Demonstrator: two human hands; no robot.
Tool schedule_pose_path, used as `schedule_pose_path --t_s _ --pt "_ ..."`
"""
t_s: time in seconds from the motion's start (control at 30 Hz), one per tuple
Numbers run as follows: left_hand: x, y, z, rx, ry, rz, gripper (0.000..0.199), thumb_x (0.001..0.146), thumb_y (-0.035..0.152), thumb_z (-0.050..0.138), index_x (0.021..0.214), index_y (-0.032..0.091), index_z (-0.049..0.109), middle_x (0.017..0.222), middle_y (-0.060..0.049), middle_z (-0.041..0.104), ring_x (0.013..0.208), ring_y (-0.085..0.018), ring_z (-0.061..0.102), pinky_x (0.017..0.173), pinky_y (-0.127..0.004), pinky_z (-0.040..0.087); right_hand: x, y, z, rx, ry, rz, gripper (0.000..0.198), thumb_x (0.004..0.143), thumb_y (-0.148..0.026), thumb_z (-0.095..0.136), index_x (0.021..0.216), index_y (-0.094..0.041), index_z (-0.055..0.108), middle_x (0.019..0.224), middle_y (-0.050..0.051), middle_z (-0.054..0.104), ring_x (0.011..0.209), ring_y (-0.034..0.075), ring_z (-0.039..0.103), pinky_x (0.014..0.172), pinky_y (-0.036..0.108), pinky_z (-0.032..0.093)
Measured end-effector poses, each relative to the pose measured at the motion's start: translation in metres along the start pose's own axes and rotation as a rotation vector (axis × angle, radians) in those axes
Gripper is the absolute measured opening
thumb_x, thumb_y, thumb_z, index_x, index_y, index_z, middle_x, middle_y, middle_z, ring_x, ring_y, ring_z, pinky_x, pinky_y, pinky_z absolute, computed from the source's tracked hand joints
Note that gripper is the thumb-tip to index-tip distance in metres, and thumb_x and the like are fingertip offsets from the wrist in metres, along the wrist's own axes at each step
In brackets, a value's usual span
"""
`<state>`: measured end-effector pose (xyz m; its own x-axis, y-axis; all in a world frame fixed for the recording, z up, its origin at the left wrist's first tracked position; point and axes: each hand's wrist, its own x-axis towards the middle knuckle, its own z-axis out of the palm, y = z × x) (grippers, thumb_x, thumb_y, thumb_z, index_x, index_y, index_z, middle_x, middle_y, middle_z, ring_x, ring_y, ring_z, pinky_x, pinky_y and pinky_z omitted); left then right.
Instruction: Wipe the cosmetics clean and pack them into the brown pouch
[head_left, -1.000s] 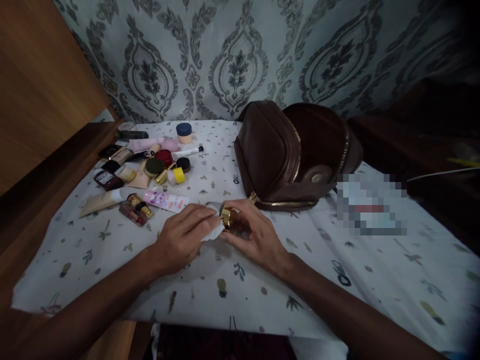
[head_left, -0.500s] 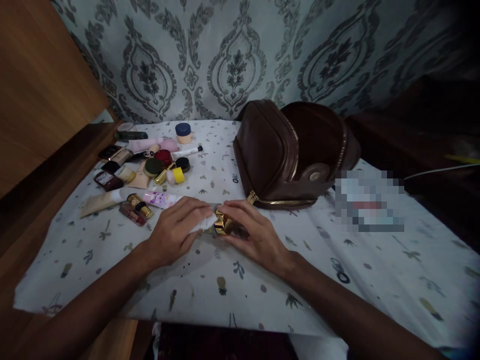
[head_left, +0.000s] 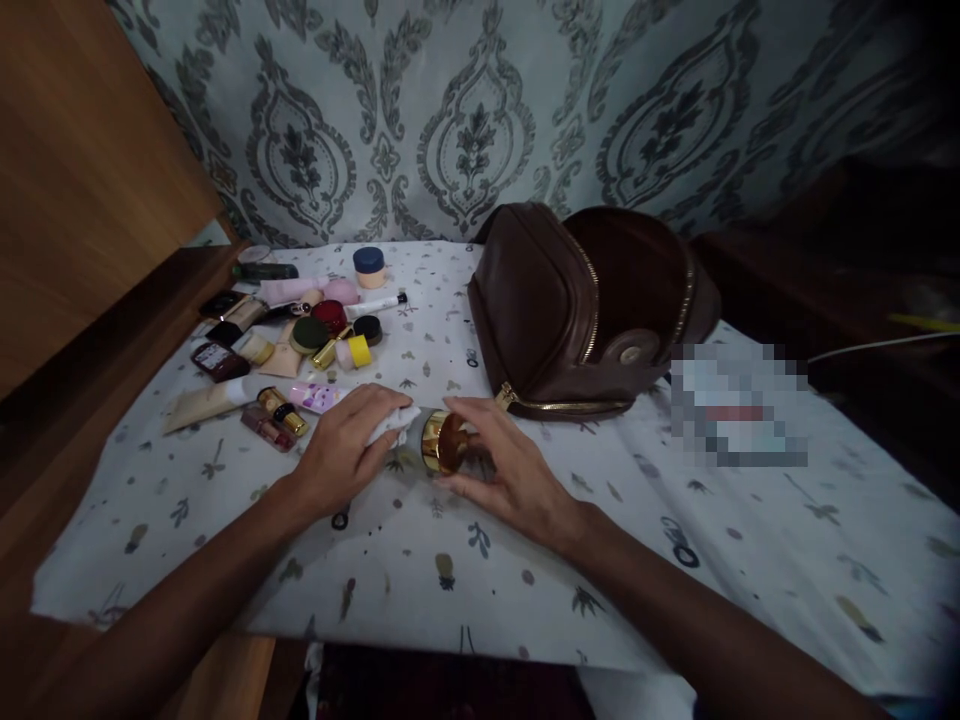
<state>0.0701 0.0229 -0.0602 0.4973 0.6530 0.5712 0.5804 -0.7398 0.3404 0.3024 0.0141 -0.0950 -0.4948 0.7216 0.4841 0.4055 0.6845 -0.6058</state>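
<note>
My left hand (head_left: 336, 440) is closed on a crumpled white tissue (head_left: 394, 426), a little above the patterned cloth. Facing it, my right hand (head_left: 519, 468) curls its fingers and thumb round a shiny gold, round container (head_left: 433, 441), tipped on its side. That container has a greyish, glassy-looking end towards the tissue; its exact kind I cannot make out. A narrow gap separates tissue and container. Just beyond my left hand lies a small tube with purple print (head_left: 315, 397), near a gold-and-black lipstick (head_left: 283, 411).
Several cosmetics lie grouped at the left, among them a blue-lidded jar (head_left: 369, 267), a beige tube (head_left: 206, 403) and a yellow-capped bottle (head_left: 354, 352). An unzipped brown leather bag (head_left: 536, 300) stands behind my right hand. A blurred-out item (head_left: 739, 405) lies at the right.
My left hand with the tissue has drawn back leftwards from the gold container. The container shows more fully now, still in my right hand and turned a little.
</note>
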Motion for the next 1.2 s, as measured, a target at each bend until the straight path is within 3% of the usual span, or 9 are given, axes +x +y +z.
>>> schedule_pose_path --t_s 0.07,0.23,0.37,0.5,0.63,0.73,0.83,1.07,1.2 --pt "0.0 0.004 0.0 0.01 0.005 0.052 0.023 0.094 0.013 0.048 0.115 0.017 0.057 0.101 -0.01 0.066 0.096 -0.022 0.062 0.082 -0.038 0.055 -0.001 -0.002 0.002 0.019 0.001 0.044 0.075 0.087 -0.054 0.064 0.148 -0.024 0.031 0.131 0.016 0.053 0.116 0.03 0.059 0.091 0.05 0.058" --pt "0.0 0.016 0.002 0.008 -0.004 0.247 0.03 0.093 0.013 0.045 0.121 0.015 0.055 0.108 -0.015 0.066 0.101 -0.026 0.061 0.083 -0.043 0.056 0.0 -0.004 0.001 -0.022 0.018 0.075 0.058 0.087 -0.05 0.066 0.131 -0.018 0.047 0.108 0.011 0.061 0.094 0.026 0.065 0.08 0.044 0.06" --pt "-0.001 0.02 0.006 -0.02 -0.004 0.306 0.032 0.095 0.018 0.043 0.126 0.014 0.052 0.111 -0.017 0.065 0.106 -0.028 0.06 0.088 -0.047 0.055 0.001 -0.003 -0.001 -0.004 -0.005 -0.008 0.055 0.09 -0.048 0.063 0.133 -0.018 0.047 0.112 0.012 0.059 0.099 0.025 0.064 0.08 0.04 0.061" --pt "0.0 0.019 0.005 -0.029 -0.007 0.221 0.031 0.094 0.014 0.045 0.124 0.015 0.053 0.112 -0.016 0.064 0.103 -0.026 0.059 0.085 -0.044 0.054 0.0 -0.003 -0.001 -0.101 -0.009 -0.118 0.045 0.096 -0.03 0.056 0.139 -0.019 0.045 0.126 0.014 0.056 0.116 0.026 0.059 0.095 0.045 0.057" --pt "0.002 0.013 0.001 -0.019 -0.006 0.037 0.021 0.095 0.015 0.048 0.114 0.015 0.057 0.101 -0.011 0.065 0.096 -0.023 0.06 0.082 -0.038 0.052 0.0 -0.003 -0.003 -0.126 -0.034 -0.125 0.048 0.096 -0.02 0.055 0.142 -0.025 0.043 0.133 0.012 0.055 0.122 0.026 0.057 0.101 0.048 0.054" --pt "0.001 0.007 0.0 -0.025 -0.014 -0.088 0.018 0.096 0.016 0.048 0.111 0.016 0.057 0.098 -0.008 0.066 0.093 -0.021 0.061 0.081 -0.035 0.051 0.001 -0.003 -0.003 -0.072 -0.033 -0.036 0.052 0.094 -0.025 0.059 0.143 -0.026 0.042 0.133 0.013 0.054 0.117 0.027 0.06 0.092 0.046 0.059" --pt "0.0 0.004 0.001 -0.022 -0.007 -0.136 0.017 0.096 0.018 0.048 0.11 0.017 0.057 0.098 -0.007 0.065 0.092 -0.02 0.062 0.081 -0.034 0.051 0.002 -0.002 -0.003 0.017 -0.013 0.106 0.062 0.088 -0.036 0.067 0.143 -0.023 0.04 0.122 0.013 0.058 0.094 0.023 0.067 0.075 0.042 0.063" --pt "-0.002 0.018 0.005 0.024 -0.004 0.137 0.026 0.095 0.018 0.046 0.119 0.016 0.056 0.107 -0.013 0.064 0.1 -0.026 0.059 0.083 -0.041 0.051 0.002 -0.008 -0.001 0.108 -0.015 0.259 0.06 0.082 -0.044 0.073 0.129 -0.017 0.047 0.098 0.008 0.066 0.077 0.02 0.065 0.07 0.039 0.058" --pt "-0.002 0.026 0.009 0.046 -0.023 0.245 0.028 0.097 0.02 0.043 0.122 0.014 0.054 0.112 -0.016 0.064 0.104 -0.028 0.058 0.085 -0.045 0.05 0.001 -0.008 0.002 0.123 0.019 0.207 0.051 0.082 -0.039 0.072 0.123 -0.018 0.049 0.098 0.007 0.065 0.073 0.017 0.063 0.066 0.035 0.058"
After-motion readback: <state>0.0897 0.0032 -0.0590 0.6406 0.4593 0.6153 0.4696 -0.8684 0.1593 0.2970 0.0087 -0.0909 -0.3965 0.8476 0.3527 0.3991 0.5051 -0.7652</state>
